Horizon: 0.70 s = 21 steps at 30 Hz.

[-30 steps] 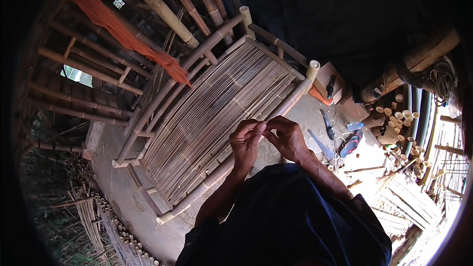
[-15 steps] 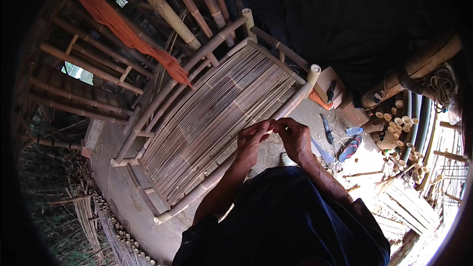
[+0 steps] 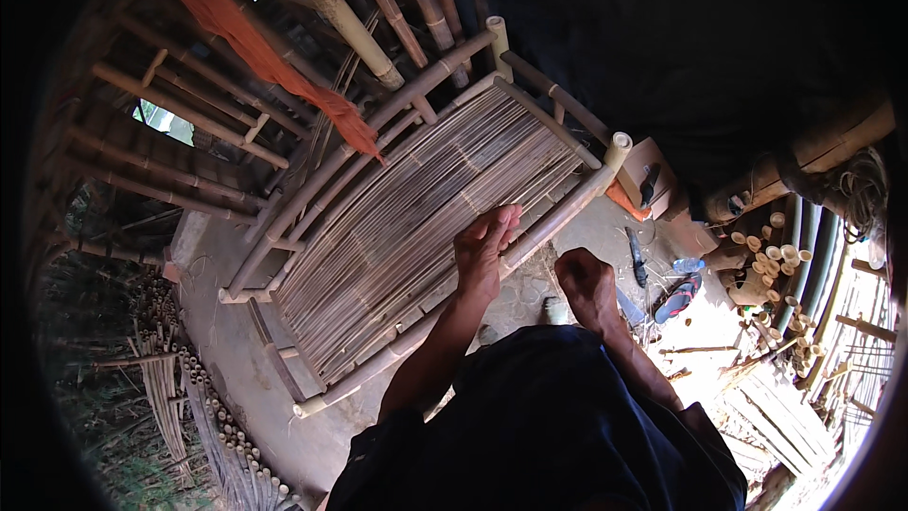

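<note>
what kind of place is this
Probably a bamboo furniture workshop, open-sided. A bamboo bed frame with a slatted top lies in front of the person, cut bamboo rounds are piled at right, and bundled bamboo sticks lie on the ground at left.

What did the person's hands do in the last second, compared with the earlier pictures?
The two hands were together, fingers meeting over the near rail. Now they have parted: the left hand reaches forward onto the slatted bamboo frame at its near rail, and the right hand has dropped back, closed in a fist, off the frame. Whether it holds anything is unclear. The frame and orange cloth stayed put.
</note>
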Tool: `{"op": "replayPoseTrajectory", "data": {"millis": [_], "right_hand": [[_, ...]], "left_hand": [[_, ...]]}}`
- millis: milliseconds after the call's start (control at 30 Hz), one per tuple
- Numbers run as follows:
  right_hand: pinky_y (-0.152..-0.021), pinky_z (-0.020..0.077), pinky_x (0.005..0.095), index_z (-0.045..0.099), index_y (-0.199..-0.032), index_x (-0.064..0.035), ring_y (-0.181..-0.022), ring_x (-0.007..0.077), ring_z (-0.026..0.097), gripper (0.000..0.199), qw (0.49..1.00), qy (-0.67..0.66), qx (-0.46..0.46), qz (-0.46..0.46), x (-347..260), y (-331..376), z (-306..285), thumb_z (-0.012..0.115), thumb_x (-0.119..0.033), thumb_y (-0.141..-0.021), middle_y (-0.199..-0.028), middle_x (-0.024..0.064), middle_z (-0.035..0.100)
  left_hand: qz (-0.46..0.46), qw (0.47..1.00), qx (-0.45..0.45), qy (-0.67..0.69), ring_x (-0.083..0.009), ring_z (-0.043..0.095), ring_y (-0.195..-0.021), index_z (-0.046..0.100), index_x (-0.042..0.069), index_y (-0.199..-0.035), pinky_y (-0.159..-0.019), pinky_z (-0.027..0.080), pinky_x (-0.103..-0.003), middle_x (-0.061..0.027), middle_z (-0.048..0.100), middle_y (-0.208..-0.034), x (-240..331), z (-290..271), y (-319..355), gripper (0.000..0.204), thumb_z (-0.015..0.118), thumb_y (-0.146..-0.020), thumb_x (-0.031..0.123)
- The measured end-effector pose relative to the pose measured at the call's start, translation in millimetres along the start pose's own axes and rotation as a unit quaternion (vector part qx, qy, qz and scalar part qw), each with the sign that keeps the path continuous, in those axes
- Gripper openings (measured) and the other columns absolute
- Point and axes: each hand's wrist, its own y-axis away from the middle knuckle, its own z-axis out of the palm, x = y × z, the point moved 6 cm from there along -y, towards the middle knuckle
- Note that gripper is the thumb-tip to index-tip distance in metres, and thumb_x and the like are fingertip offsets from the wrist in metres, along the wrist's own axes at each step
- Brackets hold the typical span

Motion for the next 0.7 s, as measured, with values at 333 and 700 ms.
{"op": "replayPoseTrajectory", "data": {"millis": [333,700], "right_hand": [[-0.065,0.0523,0.0334,0.065,-0.089,0.0002,-0.067,0.0216,0.067,0.008,1.000,-0.022,-0.010,0.011,18,-7,-20,0.062,-0.006,-0.085,-0.076,0.0130,0.067],[-0.081,0.0524,0.0352,0.066,-0.101,-0.0008,-0.094,0.0249,0.067,0.020,1.000,-0.016,-0.012,-0.005,34,-21,-47,0.070,-0.011,-0.084,-0.099,0.0146,0.068]], "left_hand": [[0.041,0.998,0.039,-0.010,-0.0080,0.062,-0.093,0.072,0.009,-0.109,-0.085,0.047,-0.024,-0.0032,0.071,-0.110,2,7,-13,0.026,0.073,-0.091,0.027],[0.083,0.996,0.029,-0.024,-0.0157,0.067,-0.092,0.072,0.000,-0.104,-0.089,0.052,-0.030,-0.0109,0.073,-0.102,-13,41,-14,0.019,0.070,-0.093,0.015]]}}
